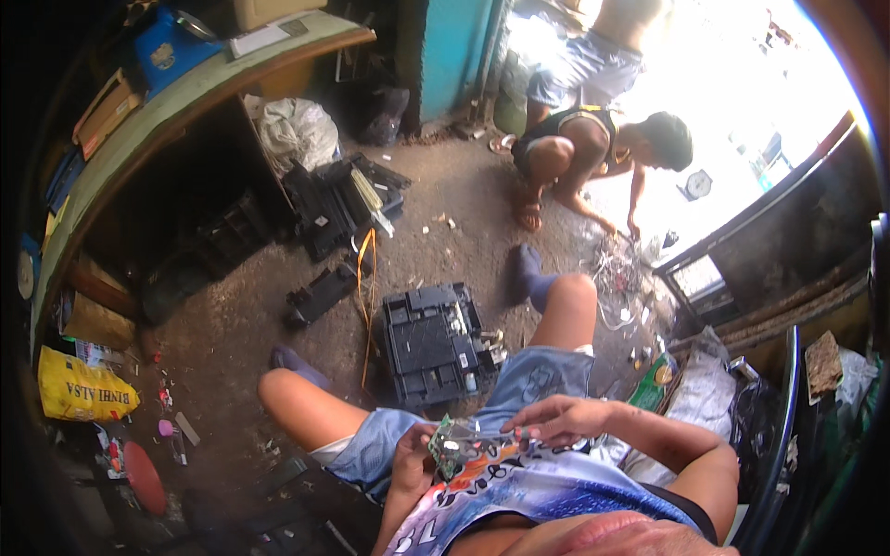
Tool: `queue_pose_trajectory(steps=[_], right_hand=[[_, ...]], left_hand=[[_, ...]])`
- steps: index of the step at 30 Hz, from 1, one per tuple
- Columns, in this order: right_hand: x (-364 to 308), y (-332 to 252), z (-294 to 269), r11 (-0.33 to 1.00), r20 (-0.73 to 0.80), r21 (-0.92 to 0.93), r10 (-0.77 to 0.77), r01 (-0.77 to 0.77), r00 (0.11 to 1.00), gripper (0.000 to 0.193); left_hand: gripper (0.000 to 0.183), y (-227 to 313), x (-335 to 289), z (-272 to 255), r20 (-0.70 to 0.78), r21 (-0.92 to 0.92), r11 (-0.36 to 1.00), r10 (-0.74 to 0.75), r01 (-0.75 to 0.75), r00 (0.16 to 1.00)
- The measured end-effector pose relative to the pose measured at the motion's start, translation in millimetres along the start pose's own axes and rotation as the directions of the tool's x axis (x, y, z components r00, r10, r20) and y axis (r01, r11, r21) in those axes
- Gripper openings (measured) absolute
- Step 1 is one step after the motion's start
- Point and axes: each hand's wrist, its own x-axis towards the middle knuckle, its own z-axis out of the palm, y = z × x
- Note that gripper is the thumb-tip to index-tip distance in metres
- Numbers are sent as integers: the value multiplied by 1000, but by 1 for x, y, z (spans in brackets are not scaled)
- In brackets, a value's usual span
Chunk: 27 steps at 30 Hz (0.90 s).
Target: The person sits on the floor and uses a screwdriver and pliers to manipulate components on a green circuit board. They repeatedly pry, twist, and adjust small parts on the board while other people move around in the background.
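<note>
In front of my shirt, my left hand is closed on the edge of a small green circuit board. My right hand pinches a slim tool that looks like a screwdriver, and its thin pale shaft points left at the board. Whether the tip touches the board I cannot tell. On the floor between my legs lies a black plastic machine housing with ribs and compartments, apart from both hands.
More black plastic casings and an orange strap lie ahead. A co-worker squats at a heap of wires; another person is behind. Filled sacks stand at my right, a curved counter and yellow bag at left.
</note>
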Motion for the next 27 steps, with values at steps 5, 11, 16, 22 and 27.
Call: queue_pose_trajectory(steps=[5, 11, 16, 22, 27], right_hand=[[3, 27, -5, 999, -91, 39, 25, -22, 996, 42], [3, 26, 1, 966, -76, 253, 78, -57, 994, 35], [-9, 24, 7, 986, -173, 159, 70, -42, 982, 36], [-14, 13, 9, 998, -160, 8, 58, -57, 985, 38], [-17, -7, 18, 908, -245, -417, -75, -35, 967, 38]], left_hand=[[23, -16, 2, -1, -57, -20, 999, 41, -42, 998], [35, -23, 6, 5, -85, -109, 991, -82, 72, 993], [27, -16, 12, 17, -86, -112, 980, -174, 164, 981], [26, -11, 14, 31, -179, -50, 987, -158, 152, 971], [25, -11, 12, 36, -172, -31, 997, -74, 70, 982]])
